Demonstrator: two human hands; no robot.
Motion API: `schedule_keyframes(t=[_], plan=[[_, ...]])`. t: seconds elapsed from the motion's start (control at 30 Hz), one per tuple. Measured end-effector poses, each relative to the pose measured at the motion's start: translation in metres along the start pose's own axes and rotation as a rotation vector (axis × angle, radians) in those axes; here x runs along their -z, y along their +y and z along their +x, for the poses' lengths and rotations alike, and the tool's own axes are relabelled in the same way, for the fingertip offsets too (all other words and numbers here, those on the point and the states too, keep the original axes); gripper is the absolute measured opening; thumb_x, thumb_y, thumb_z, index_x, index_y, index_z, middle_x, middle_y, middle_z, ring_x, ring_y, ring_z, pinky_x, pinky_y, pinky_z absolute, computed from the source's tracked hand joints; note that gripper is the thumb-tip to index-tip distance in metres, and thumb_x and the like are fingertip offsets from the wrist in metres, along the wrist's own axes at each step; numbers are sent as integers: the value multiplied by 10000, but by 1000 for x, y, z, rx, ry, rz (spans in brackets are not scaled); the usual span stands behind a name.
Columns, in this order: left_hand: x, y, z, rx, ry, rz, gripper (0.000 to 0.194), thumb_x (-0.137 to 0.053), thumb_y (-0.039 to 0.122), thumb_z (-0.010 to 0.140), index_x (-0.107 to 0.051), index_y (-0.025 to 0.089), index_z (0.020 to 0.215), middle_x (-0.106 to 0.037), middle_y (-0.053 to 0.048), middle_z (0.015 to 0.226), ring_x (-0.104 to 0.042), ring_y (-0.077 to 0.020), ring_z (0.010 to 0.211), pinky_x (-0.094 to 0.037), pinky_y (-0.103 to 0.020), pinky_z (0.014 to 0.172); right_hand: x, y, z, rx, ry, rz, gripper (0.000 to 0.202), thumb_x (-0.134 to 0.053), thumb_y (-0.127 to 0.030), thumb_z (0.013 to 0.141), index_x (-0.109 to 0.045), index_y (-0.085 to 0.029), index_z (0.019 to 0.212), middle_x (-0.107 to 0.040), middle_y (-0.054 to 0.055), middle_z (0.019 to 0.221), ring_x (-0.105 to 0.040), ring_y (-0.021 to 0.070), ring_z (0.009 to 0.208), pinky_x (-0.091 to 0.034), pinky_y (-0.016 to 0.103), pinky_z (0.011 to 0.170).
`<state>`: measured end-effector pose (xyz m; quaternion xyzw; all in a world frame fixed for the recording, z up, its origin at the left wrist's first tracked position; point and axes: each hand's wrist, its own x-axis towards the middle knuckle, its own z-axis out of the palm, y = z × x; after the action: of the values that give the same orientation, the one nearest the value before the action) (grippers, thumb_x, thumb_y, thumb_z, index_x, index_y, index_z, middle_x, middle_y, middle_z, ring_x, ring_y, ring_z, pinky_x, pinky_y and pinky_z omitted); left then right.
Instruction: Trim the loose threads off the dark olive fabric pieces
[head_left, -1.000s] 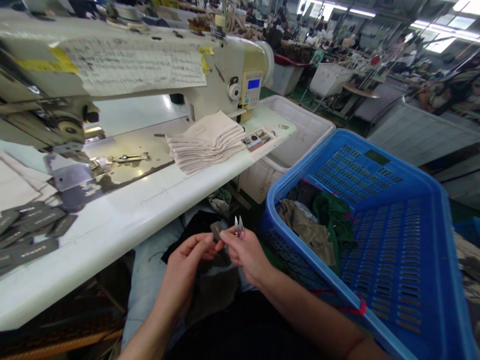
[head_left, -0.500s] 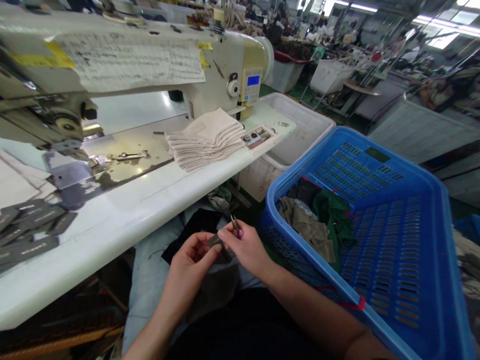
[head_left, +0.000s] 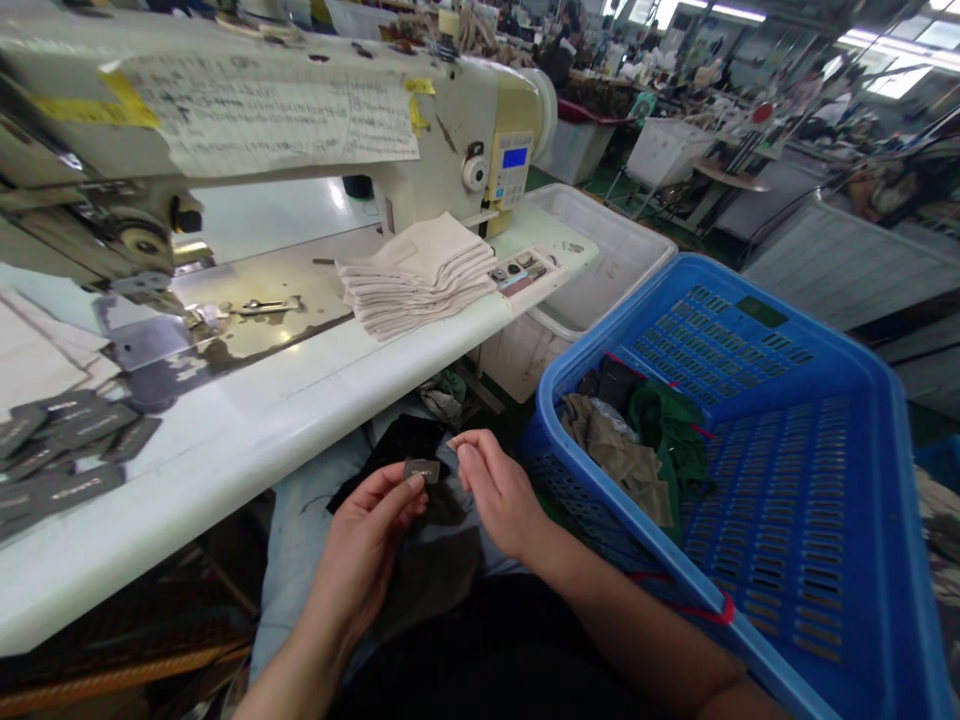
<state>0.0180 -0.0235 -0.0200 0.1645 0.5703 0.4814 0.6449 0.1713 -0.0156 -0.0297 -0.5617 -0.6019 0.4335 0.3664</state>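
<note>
My left hand [head_left: 381, 508] pinches a small dark grey label [head_left: 421, 471] with pale lettering, held face up between thumb and fingers. Just to its right, my right hand [head_left: 501, 492] is closed on thread snips [head_left: 451, 444]; only a bit of them shows at the fingertips, and the hand covers the rest. The two hands are apart, above my lap, where dark cloth pieces [head_left: 439, 565] lie. On the table to the left is a pile of similar grey labels [head_left: 64, 445].
A sewing machine [head_left: 450, 150] stands on the white table [head_left: 285, 400], whose front edge runs before my hands. Folded beige fabric pieces [head_left: 420, 275] are stacked on it. At the right, a blue basket [head_left: 780, 480] holds green and brown cloth. Behind stands a white bin [head_left: 600, 240].
My right hand has drawn away from the label, and the snips have turned from pointing up to mostly hidden. The label now faces up in my left hand.
</note>
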Motion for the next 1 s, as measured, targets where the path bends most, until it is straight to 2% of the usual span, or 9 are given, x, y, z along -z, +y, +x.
schedule_keyframes(t=[0.1,0.23,0.7,1.0], plan=[[0,0,1,-11,2,20,413,-941,299,459,-759,150,799,-729,5,742,-612,-87,634,-507,-168,621,1,-3,-5,83,8,-242,237,-496,-369,1001,-615,-219,1140,-732,40,963,-692,194,864,-458,289,765],[1,0,0,-23,3,41,424,-943,327,462,-758,156,803,-728,5,747,-613,-93,654,-503,-172,636,-2,-7,-7,144,25,-386,189,-556,-347,971,-652,-226,1080,-754,39,979,-706,206,874,-471,285,763],[1,-3,-1,-76,23,82,382,-913,306,500,-758,156,816,-726,-6,766,-609,-112,650,-497,-205,634,0,-6,-6,146,53,-415,192,-559,-322,974,-660,-208,1092,-759,47,989,-712,219,871,-484,306,754],[0,-1,0,-64,31,72,401,-930,314,475,-760,164,806,-731,5,749,-598,-97,649,-486,-183,629,0,-6,-6,148,54,-440,180,-558,-319,975,-654,-213,1085,-759,43,989,-711,211,872,-479,290,755]])
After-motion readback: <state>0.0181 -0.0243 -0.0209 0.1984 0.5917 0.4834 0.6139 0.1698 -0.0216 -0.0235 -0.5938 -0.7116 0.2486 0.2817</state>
